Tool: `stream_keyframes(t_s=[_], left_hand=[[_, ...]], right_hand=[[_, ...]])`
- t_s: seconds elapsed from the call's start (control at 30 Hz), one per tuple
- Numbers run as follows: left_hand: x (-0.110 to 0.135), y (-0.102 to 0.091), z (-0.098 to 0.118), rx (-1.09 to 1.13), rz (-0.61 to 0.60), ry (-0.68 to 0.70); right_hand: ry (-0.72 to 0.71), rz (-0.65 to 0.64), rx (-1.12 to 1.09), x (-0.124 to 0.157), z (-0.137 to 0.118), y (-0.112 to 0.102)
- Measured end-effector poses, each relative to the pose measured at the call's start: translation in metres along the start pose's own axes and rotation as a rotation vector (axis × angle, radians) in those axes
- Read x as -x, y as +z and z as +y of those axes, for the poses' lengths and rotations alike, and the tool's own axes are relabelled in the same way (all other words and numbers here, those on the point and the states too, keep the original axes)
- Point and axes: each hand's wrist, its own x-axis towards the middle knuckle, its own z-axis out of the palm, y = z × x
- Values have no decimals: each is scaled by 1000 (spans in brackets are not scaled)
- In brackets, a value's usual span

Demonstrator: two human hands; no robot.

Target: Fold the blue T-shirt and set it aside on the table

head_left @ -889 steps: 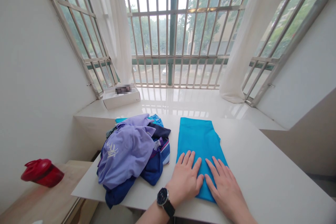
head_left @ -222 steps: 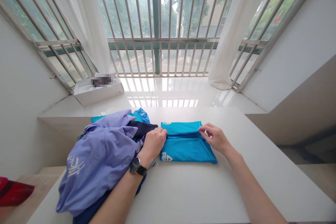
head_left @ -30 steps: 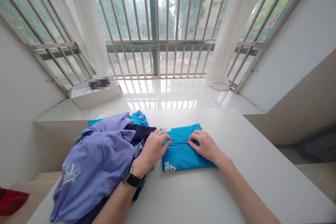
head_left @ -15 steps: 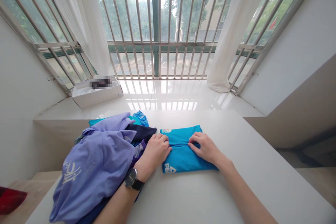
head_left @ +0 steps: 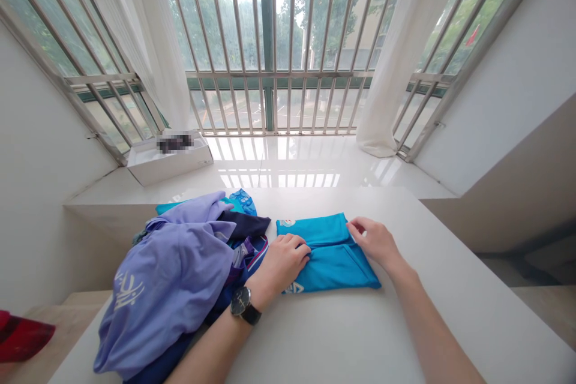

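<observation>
A bright blue garment (head_left: 333,261), probably a sports shirt, lies folded into a flat rectangle on the white table, white print at its left end. A seam-like gap runs along its middle. My left hand (head_left: 288,258), a black watch on its wrist, rests on the left part, fingers bent over the cloth and pressing it. At the upper right corner, my right hand (head_left: 371,240) has thumb and forefinger closed at the cloth's edge. Beside my left arm is a heap of clothes with a lavender shirt (head_left: 180,270) on top.
The white table (head_left: 342,336) meets a glossy window sill (head_left: 292,162). A white box (head_left: 173,162) with a blurred item sits on the sill at left. White curtains (head_left: 387,90) hang before the barred window. A red object (head_left: 24,336) shows at lower left.
My right hand has moved from the garment's middle seam out to its right edge. My left hand has slid slightly right over the cloth. The view has shifted a little.
</observation>
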Motion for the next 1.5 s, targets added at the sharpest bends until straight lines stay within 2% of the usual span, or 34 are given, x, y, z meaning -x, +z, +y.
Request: stream_keyframes(t_s=[0.07,0.17,0.23,0.33,0.43,0.6,0.73,0.83,0.97,1.07,1.2,1.33,1.43,1.5], left_hand=[[0,1,-2,13,-3,-8],[-1,0,-3,21,-10,-18],[-2,-3,-3,19,-22,-28],[-2,-7,-5,7,-31,-57],[-3,-9,-9,3,-20,-88],[-6,-6,-11,-63,-20,-105],[-5,-2,-10,-102,-18,-65],[-4,0,-10,-88,-8,-50],[-6,-1,-10,-114,-21,-57],[-8,-3,-7,-155,-44,-78],[-6,-2,3,-201,-70,-70],[3,0,23,-192,-20,6],[23,-2,51,-186,77,50],[48,-1,72,-144,128,30]], right_hand=[[54,133,25,-3,10,-4],[19,167,-2,-5,12,-1],[-73,87,-37,-4,6,6],[-198,-102,-87,-2,-2,15],[-213,-195,-117,-1,-1,18],[-229,-242,-132,-1,4,12],[-287,-199,-117,2,-7,10],[-337,-156,-111,6,-19,15],[-380,-219,-84,10,-26,27],[-354,-248,-53,12,-26,29],[-292,-277,9,26,-33,17],[-224,-300,102,63,-52,0],[-137,-299,283,98,-69,-6],[-76,-276,407,118,-78,-6]])
